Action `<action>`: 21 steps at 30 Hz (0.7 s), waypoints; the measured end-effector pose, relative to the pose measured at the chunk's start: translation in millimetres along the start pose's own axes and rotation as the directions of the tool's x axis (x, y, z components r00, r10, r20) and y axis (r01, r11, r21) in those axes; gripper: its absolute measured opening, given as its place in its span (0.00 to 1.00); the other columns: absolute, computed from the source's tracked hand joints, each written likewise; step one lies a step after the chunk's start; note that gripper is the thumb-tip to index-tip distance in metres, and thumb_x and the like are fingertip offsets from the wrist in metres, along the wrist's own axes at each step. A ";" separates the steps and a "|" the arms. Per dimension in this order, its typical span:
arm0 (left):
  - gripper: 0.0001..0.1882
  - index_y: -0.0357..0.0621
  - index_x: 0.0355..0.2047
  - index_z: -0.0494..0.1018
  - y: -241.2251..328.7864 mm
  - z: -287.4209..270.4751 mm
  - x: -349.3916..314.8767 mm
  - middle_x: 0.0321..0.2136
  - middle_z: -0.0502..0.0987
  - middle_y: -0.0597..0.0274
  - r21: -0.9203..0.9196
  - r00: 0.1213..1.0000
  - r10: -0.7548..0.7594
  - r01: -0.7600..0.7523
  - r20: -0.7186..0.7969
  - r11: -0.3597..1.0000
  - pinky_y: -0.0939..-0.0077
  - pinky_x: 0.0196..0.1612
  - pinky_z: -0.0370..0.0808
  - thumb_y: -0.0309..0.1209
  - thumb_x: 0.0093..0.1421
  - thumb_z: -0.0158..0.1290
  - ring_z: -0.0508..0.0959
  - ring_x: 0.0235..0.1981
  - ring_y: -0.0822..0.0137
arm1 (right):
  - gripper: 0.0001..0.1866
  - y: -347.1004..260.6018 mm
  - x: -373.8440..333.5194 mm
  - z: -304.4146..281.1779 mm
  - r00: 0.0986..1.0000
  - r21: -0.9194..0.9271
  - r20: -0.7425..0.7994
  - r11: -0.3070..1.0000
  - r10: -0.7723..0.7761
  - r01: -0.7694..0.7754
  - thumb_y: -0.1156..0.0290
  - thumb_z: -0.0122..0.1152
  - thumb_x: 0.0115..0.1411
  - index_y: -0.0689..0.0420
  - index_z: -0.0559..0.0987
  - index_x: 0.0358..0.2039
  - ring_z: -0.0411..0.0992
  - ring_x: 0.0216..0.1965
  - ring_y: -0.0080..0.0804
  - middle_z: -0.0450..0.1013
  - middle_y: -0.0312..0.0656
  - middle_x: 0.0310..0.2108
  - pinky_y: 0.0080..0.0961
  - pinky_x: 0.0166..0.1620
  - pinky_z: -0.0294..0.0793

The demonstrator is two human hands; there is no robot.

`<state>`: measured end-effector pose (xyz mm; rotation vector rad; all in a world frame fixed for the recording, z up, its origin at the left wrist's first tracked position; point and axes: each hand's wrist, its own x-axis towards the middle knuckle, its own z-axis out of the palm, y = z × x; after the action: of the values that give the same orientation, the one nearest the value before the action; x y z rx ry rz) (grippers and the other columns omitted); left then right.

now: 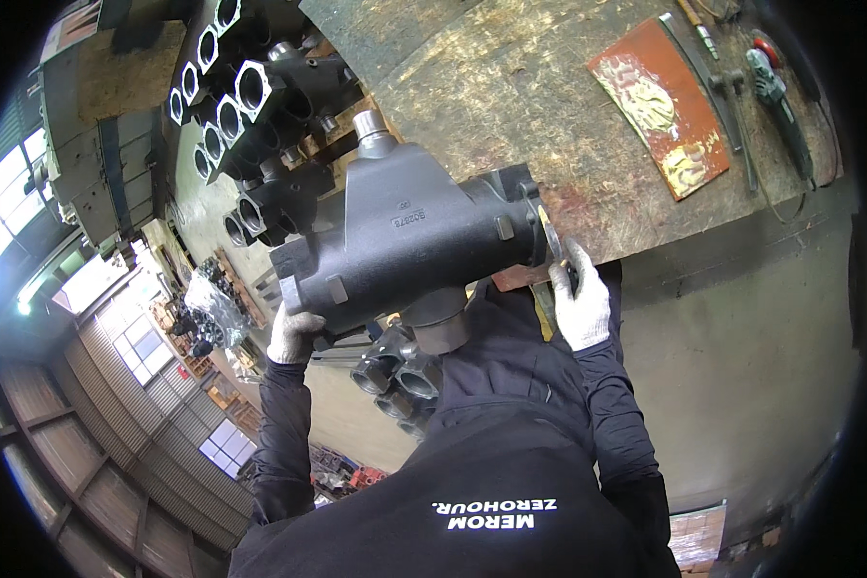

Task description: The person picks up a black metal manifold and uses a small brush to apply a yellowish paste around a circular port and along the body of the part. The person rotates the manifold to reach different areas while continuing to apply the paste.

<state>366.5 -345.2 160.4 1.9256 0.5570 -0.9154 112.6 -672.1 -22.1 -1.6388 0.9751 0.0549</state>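
A large black cast metal housing [385,226] lies across in front of me, with a bare metal stub [369,125] at its top and a round neck pointing toward me. My left hand [294,335], in a white glove, is closed on the lower edge of its left end. At the right end my gloved right hand [584,301] grips a putty knife [550,234]. Yellowish paste coats its blade, which is close to the housing's flanged end; whether it touches cannot be told.
On the worn workbench [491,87] lies a red-brown board [711,144] with cream paste [645,101]. Beyond it are a hammer [730,79] and an angle grinder [785,106]. More black castings [308,91] stand at the back left. Others [405,376] sit below the housing.
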 end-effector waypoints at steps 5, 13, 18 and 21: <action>0.34 0.36 0.57 0.71 -0.3 -0.9 2.3 0.41 0.79 0.60 0.013 0.999 0.005 -0.005 0.032 1.000 0.73 0.38 0.77 0.20 0.44 0.56 0.79 0.34 0.67 | 0.20 -25.1 5.1 1.3 0.992 0.014 0.061 0.994 -0.109 0.109 0.68 0.61 0.68 0.54 0.78 0.60 0.81 0.45 0.50 0.80 0.50 0.44 0.36 0.48 0.80; 0.33 0.35 0.56 0.72 14.1 25.4 -16.9 0.41 0.80 0.58 0.095 1.000 0.001 -0.003 0.023 0.995 0.71 0.39 0.78 0.23 0.44 0.55 0.79 0.37 0.66 | 0.22 -52.9 10.1 18.9 0.990 0.038 0.104 0.995 -0.099 0.095 0.70 0.64 0.65 0.44 0.79 0.60 0.79 0.40 0.48 0.78 0.48 0.39 0.37 0.44 0.78; 0.25 0.35 0.48 0.75 23.7 37.5 -30.6 0.28 0.78 0.59 0.142 0.998 -0.051 0.054 -0.020 0.988 0.76 0.22 0.73 0.25 0.46 0.56 0.77 0.20 0.68 | 0.19 -1.5 40.6 -7.7 0.980 -0.062 -0.180 0.994 0.082 -0.095 0.70 0.63 0.65 0.56 0.81 0.57 0.80 0.48 0.47 0.80 0.51 0.47 0.34 0.52 0.77; 0.26 0.34 0.48 0.75 21.9 46.2 -33.2 0.29 0.79 0.59 0.088 1.000 0.005 -0.007 0.015 0.996 0.76 0.20 0.74 0.24 0.45 0.53 0.77 0.19 0.67 | 0.21 55.1 72.2 -53.9 0.910 -0.262 -0.403 0.940 0.100 -0.219 0.63 0.65 0.64 0.50 0.80 0.58 0.79 0.48 0.53 0.79 0.54 0.47 0.41 0.52 0.77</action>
<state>343.5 -396.7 183.5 1.9962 0.5093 -0.9636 101.7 -756.2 -85.1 -1.8865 1.4638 -0.0082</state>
